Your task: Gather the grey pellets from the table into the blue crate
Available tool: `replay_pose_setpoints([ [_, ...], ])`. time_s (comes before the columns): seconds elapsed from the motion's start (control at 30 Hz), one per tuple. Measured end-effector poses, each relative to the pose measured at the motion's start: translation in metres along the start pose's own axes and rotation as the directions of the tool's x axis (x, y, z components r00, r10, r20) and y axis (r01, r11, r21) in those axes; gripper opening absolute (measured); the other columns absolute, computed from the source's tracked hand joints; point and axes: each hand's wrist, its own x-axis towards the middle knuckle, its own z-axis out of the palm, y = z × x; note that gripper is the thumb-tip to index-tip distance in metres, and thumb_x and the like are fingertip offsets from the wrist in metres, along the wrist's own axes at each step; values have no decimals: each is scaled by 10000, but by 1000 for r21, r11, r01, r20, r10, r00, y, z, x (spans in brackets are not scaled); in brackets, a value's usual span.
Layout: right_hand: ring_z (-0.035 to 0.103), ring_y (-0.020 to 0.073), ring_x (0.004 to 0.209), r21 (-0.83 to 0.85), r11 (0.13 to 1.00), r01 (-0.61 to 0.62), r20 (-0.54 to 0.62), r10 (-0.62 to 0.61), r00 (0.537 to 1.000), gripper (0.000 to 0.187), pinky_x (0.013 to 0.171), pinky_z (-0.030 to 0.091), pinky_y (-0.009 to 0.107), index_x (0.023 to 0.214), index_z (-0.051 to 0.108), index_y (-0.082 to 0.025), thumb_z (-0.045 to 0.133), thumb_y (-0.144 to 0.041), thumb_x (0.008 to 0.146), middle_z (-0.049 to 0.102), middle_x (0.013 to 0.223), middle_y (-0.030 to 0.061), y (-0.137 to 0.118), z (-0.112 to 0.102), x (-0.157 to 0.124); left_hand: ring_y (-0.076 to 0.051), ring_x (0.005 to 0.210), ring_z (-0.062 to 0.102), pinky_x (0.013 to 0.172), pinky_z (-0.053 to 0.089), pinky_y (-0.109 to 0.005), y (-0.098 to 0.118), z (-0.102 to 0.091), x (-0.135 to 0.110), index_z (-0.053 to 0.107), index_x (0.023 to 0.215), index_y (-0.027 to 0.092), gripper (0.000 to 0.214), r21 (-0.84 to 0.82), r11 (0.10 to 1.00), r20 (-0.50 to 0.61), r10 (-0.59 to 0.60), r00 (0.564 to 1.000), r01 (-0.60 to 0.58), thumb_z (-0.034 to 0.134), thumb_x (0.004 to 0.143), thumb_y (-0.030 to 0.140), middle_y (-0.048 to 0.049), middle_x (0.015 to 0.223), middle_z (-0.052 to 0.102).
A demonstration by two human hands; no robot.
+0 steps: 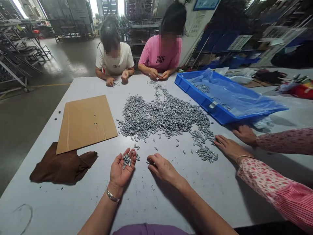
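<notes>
My left hand (121, 169) lies palm up on the grey table (151, 202), cupped around several small grey metal pieces (126, 160). My right hand (162, 168) rests palm down just to its right, fingertips pinched on a piece at the table surface. A large heap of the same grey pieces (163, 116) spreads across the table beyond both hands.
A cardboard sheet (85, 122) and a brown cloth (61, 166) lie at left. A blue tray (227, 98) lined with plastic stands at right. A co-worker's two hands (230, 147) in floral sleeves reach in from the right. Two people sit at the far edge.
</notes>
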Motion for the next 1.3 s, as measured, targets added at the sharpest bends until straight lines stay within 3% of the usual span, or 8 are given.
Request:
replay_pose_setpoints([
  [0.47, 584, 207, 857, -101, 995, -29, -58, 23, 998, 78, 714, 393, 309, 931, 534, -217, 493, -167, 974, 617, 983, 67, -7, 18, 5, -290, 1346, 557, 1082, 504, -449, 8, -12, 3, 304, 1579, 109, 582, -7, 1000, 113, -3, 994, 4, 389, 1031, 288, -210, 1397, 628],
  [0.77, 534, 249, 914, -256, 966, -42, -56, 28, 998, 131, 724, 371, 338, 925, 523, -211, 451, -130, 998, 613, 1021, 103, -16, 25, 4, -285, 1290, 609, 1004, 549, -387, 9, -10, 1, 363, 1544, 83, 552, -18, 1000, 81, 1, 997, 1, 401, 1025, 268, -217, 1345, 658],
  [0.87, 520, 241, 888, -275, 961, -38, -73, 18, 997, 137, 704, 350, 333, 910, 507, -206, 458, -108, 991, 600, 980, 95, -14, 30, 3, -272, 1173, 677, 921, 583, -373, 9, -9, 1, 468, 1463, 64, 482, -29, 1000, 68, 6, 998, -4, 400, 1025, 254, -231, 1274, 682],
  [0.93, 508, 234, 868, -286, 957, -44, -103, 15, 995, 144, 683, 330, 326, 898, 494, -205, 463, -94, 983, 586, 947, 83, -12, 35, 3, -217, 937, 727, 788, 602, -329, 9, -10, 2, 565, 1344, 50, 409, -34, 999, 71, 6, 997, -3, 397, 1027, 246, -208, 1112, 721],
  [1.0, 495, 226, 846, -292, 956, -40, -133, 1, 991, 153, 666, 310, 321, 884, 481, -206, 464, -90, 982, 572, 921, 71, -9, 39, 2, -140, 654, 649, 593, 556, -259, 10, -11, 2, 641, 1189, 55, 352, -35, 999, 110, 8, 994, -4, 392, 1034, 249, -129, 884, 705],
  [1.1, 480, 218, 825, -295, 955, -18, -170, -34, 985, 167, 656, 294, 321, 864, 464, -209, 460, -93, 984, 557, 896, 60, -5, 44, 2, -78, 453, 456, 401, 392, -193, 10, -14, 1, 680, 1002, 88, 345, -11, 1000, 184, 5, 983, -3, 380, 1042, 254, -27, 687, 589],
  [1.23, 470, 218, 807, -296, 955, -20, -210, -45, 977, 174, 637, 280, 324, 853, 450, -215, 470, -97, 978, 549, 886, 58, -3, 48, 2, -34, 366, 328, 321, 295, -183, 11, -18, 0, 688, 893, 94, 396, 23, 1000, 205, -25, 978, 20, 371, 1047, 276, -92, 811, 684],
  [1.3, 473, 220, 807, -297, 955, -24, -218, -44, 975, 169, 635, 279, 325, 857, 450, -217, 490, -103, 974, 553, 893, 59, -2, 50, 2, -70, 475, 522, 419, 446, -205, 10, -17, 0, 708, 962, 94, 381, 22, 999, 203, -31, 979, 27, 383, 1040, 277, -168, 1018, 736],
])
